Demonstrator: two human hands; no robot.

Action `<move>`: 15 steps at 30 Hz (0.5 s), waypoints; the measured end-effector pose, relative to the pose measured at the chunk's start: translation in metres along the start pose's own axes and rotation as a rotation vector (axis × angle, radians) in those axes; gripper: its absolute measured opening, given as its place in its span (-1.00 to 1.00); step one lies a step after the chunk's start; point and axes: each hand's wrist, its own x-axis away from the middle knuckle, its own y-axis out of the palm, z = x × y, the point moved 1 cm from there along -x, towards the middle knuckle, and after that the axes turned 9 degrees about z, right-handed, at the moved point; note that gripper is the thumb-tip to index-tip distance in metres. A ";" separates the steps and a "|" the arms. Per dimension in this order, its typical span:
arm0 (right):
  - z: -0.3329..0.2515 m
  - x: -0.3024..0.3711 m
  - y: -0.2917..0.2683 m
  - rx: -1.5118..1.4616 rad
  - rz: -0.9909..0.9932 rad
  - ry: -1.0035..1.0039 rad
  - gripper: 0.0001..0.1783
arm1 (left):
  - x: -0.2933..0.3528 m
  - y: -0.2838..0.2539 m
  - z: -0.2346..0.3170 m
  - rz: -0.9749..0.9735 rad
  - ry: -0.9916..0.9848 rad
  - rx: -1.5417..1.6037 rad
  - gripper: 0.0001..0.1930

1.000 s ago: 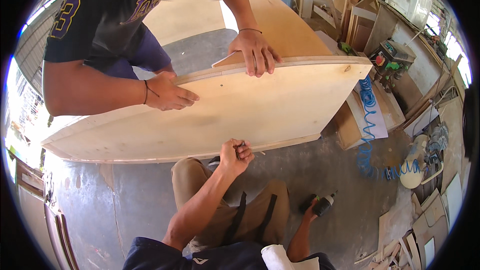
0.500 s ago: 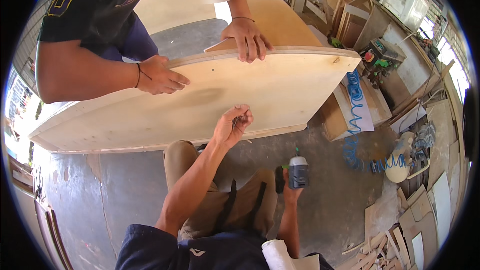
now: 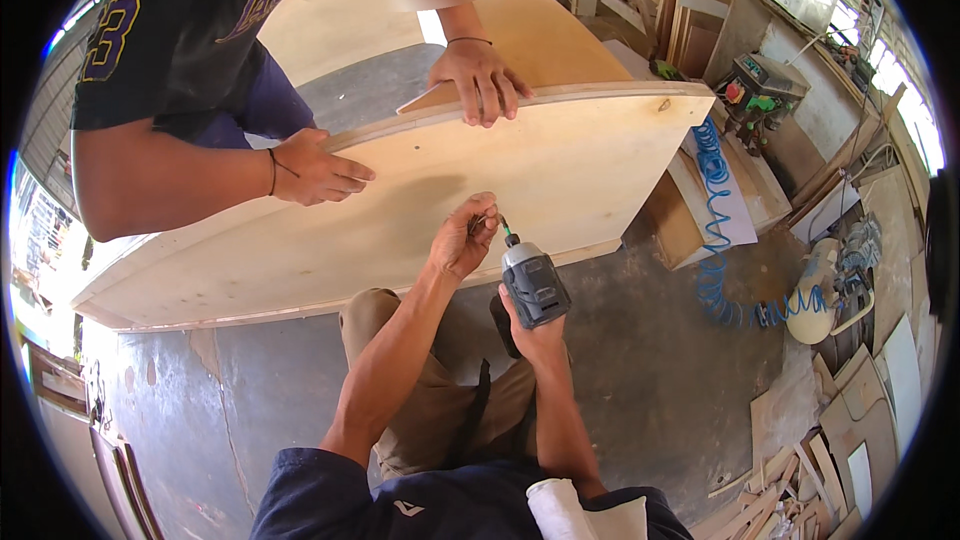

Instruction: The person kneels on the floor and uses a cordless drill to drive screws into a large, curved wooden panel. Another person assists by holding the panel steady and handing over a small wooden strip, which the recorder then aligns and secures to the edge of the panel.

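Note:
My right hand (image 3: 538,336) grips a grey and black cordless impact driver (image 3: 536,286), tilted up toward the left. Its green-marked bit (image 3: 506,227) reaches the fingertips of my left hand (image 3: 460,245). The left fingers are closed in a pinch around small, thin screws (image 3: 477,224), partly hidden in the palm. Both hands are in front of a large pale plywood panel (image 3: 580,175), which stands on its long edge. A co-worker's left hand (image 3: 478,75) and right hand (image 3: 318,168) rest over its curved top edge.
A coiled blue air hose (image 3: 713,210) runs down to a cream compressor tank (image 3: 808,290) on the right. Wood offcuts (image 3: 790,490) lie heaped at lower right. A green and grey machine (image 3: 765,85) stands beyond the panel's right end.
My right hand has raised the driver up and to the left, bringing its bit to my left fingertips. My left hand stays pinched; the co-worker's hands remain on the panel.

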 end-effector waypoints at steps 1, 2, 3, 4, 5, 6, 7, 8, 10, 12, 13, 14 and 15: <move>-0.001 -0.001 0.001 0.047 -0.004 -0.035 -0.82 | -0.001 -0.001 -0.001 -0.002 0.000 0.004 -0.90; 0.002 -0.002 0.003 0.047 -0.017 -0.018 -0.82 | -0.002 -0.001 -0.002 -0.004 0.001 0.009 -0.90; 0.008 -0.002 0.005 0.048 -0.027 -0.001 -0.82 | -0.002 -0.002 -0.004 -0.007 -0.002 0.009 -0.91; 0.014 -0.003 0.006 0.049 -0.038 0.017 -0.82 | -0.003 -0.003 -0.006 -0.010 -0.005 0.010 -0.91; 0.018 -0.003 0.006 0.045 -0.047 0.005 -0.82 | -0.003 -0.004 -0.007 -0.012 -0.008 0.011 -0.90; 0.019 -0.005 0.006 0.033 -0.053 -0.011 -0.82 | -0.003 0.001 -0.008 -0.006 -0.011 0.027 -0.90; 0.020 -0.007 0.005 0.022 -0.059 -0.027 -0.82 | -0.002 0.005 -0.010 0.000 -0.014 0.043 -0.89; 0.020 -0.008 0.004 0.011 -0.052 -0.021 -0.81 | -0.001 0.009 -0.011 0.006 -0.018 0.060 -0.88; 0.012 -0.010 0.007 -0.004 -0.049 -0.008 -0.81 | -0.001 0.007 -0.007 0.065 -0.018 0.049 -0.86; 0.009 -0.011 0.008 -0.007 -0.042 -0.009 -0.82 | -0.002 0.002 -0.004 0.064 -0.009 0.015 -0.84; 0.008 -0.011 0.009 -0.009 -0.040 -0.008 -0.82 | -0.003 -0.003 -0.003 0.034 0.001 -0.012 -0.83; 0.010 -0.011 0.010 -0.002 -0.044 -0.024 -0.82 | -0.005 -0.007 -0.003 0.003 0.011 -0.040 -0.83; 0.013 -0.011 0.008 0.010 -0.047 -0.039 -0.82 | -0.005 -0.007 -0.004 -0.002 0.011 -0.062 -0.83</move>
